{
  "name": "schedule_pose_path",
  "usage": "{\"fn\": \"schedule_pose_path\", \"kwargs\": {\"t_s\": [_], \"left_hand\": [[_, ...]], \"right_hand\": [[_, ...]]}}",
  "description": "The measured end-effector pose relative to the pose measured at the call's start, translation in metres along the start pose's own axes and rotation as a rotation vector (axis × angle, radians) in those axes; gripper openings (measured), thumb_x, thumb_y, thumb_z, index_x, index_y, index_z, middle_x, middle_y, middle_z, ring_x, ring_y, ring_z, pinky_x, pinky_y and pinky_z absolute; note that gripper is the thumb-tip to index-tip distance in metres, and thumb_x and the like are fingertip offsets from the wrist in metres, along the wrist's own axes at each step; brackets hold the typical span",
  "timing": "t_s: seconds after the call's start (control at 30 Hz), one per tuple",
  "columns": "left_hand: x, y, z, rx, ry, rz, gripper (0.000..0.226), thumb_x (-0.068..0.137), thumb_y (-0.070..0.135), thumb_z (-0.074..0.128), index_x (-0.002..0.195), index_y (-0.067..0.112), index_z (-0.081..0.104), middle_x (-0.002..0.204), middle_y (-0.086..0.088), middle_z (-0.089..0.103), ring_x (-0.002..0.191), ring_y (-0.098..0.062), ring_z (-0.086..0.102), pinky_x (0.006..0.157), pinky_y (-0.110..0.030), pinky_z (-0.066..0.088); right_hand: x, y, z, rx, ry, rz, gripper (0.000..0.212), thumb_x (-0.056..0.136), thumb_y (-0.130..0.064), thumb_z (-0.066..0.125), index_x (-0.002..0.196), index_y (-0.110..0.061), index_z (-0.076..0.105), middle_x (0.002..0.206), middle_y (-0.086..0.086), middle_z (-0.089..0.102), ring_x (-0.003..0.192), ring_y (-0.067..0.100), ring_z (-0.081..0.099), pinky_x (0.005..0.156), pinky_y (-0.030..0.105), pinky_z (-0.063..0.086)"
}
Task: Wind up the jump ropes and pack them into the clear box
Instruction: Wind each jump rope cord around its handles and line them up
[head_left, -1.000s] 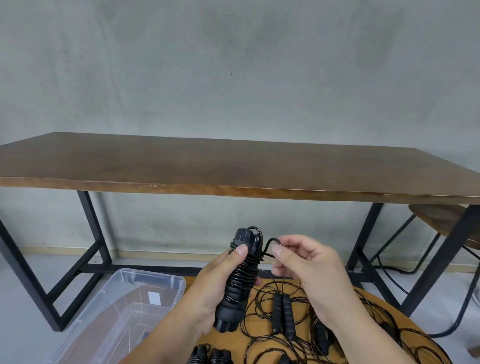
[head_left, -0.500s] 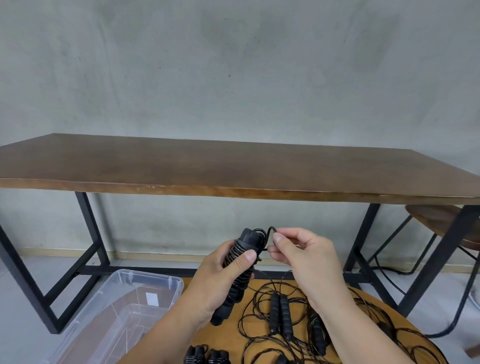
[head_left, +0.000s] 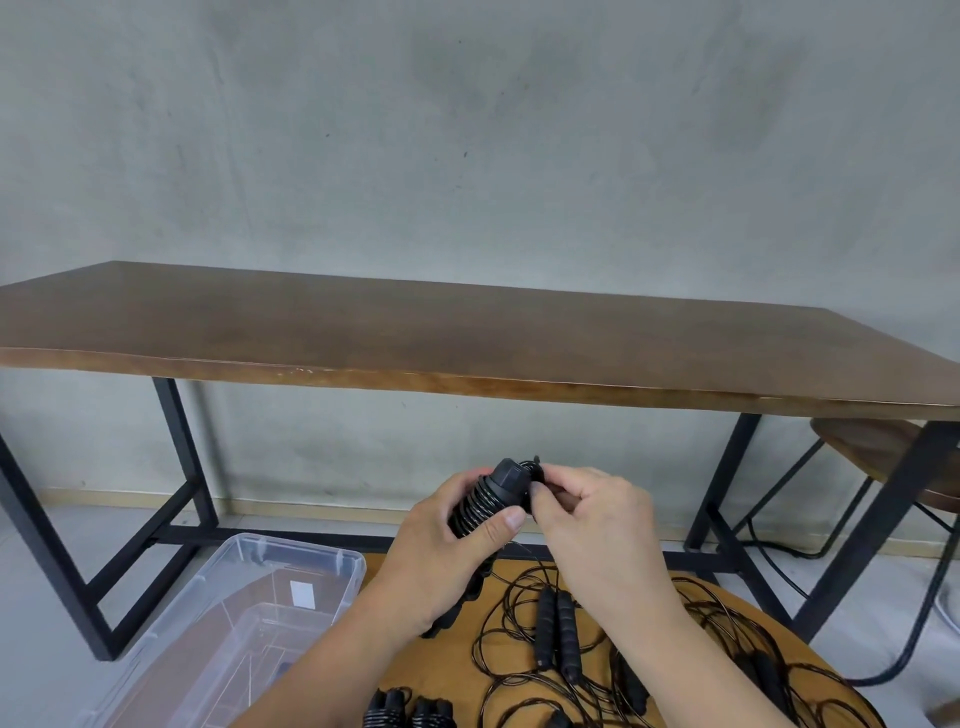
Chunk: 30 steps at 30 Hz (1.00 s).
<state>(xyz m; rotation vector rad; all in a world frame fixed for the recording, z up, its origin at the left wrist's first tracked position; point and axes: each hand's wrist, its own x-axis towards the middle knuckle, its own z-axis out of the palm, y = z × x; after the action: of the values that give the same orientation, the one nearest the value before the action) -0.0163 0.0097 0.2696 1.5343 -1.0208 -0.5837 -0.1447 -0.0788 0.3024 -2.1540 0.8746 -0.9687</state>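
Left hand (head_left: 441, 556) grips wound jump rope (head_left: 485, 501), frame centre. Right hand (head_left: 592, 525) pinches cord end at bundle top. Clear box (head_left: 311, 558) lower left, loose ropes (head_left: 556, 629) on worktop (head_left: 727, 587) lower right.

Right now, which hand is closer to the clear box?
Left. The left hand, gripping the wound rope, is just right of the box; the right hand is farther right.

Evenly and softly lit, moderately bright, without hard glare. Faint sheen along the long table (head_left: 467, 332) top; soft shade beneath it against the wall (head_left: 467, 130). Wide-angle bowing at the edges, table line curved. Slight softness on the left hand (head_left: 441, 551) and right hand (head_left: 597, 530); loose ropes (head_left: 649, 660) reasonably sharp.
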Motion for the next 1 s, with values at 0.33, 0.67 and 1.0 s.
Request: {"fn": "schedule_pose_path", "kwargs": {"t_s": [0.33, 0.67, 1.0], "left_hand": [[0.0, 0.0, 0.001, -0.012, -0.015, -0.017, 0.053, 0.077, 0.067, 0.067, 0.122, 0.04, 0.057, 0.097, 0.009, 0.07, 0.086, 0.003, 0.065, 0.067, -0.012, 0.048], [0.002, 0.002, 0.006, -0.062, -0.011, -0.052, 0.058, 0.071, 0.074, 0.065, 0.119, 0.042, 0.058, 0.099, 0.01, 0.071, 0.089, 0.0, 0.066, 0.066, -0.013, 0.049], [0.0, -0.001, 0.006, -0.177, 0.005, -0.142, 0.046, 0.075, 0.058, 0.068, 0.117, 0.037, 0.062, 0.099, 0.001, 0.073, 0.09, -0.014, 0.071, 0.066, -0.021, 0.051]], "right_hand": [[0.002, 0.003, -0.008, 0.531, -0.058, 0.331, 0.033, 0.089, -0.011, 0.069, 0.119, -0.022, 0.06, 0.08, -0.003, 0.076, 0.072, 0.009, 0.073, 0.062, 0.017, 0.055], [-0.002, 0.002, -0.011, 0.466, -0.081, 0.262, 0.02, 0.096, -0.02, 0.059, 0.101, -0.032, 0.074, 0.078, -0.006, 0.075, 0.073, 0.005, 0.069, 0.07, 0.019, 0.054], [-0.004, -0.002, -0.007, 0.472, -0.056, 0.29, 0.017, 0.088, -0.011, 0.07, 0.094, -0.026, 0.071, 0.084, -0.005, 0.073, 0.073, 0.009, 0.073, 0.061, 0.016, 0.056]]}}
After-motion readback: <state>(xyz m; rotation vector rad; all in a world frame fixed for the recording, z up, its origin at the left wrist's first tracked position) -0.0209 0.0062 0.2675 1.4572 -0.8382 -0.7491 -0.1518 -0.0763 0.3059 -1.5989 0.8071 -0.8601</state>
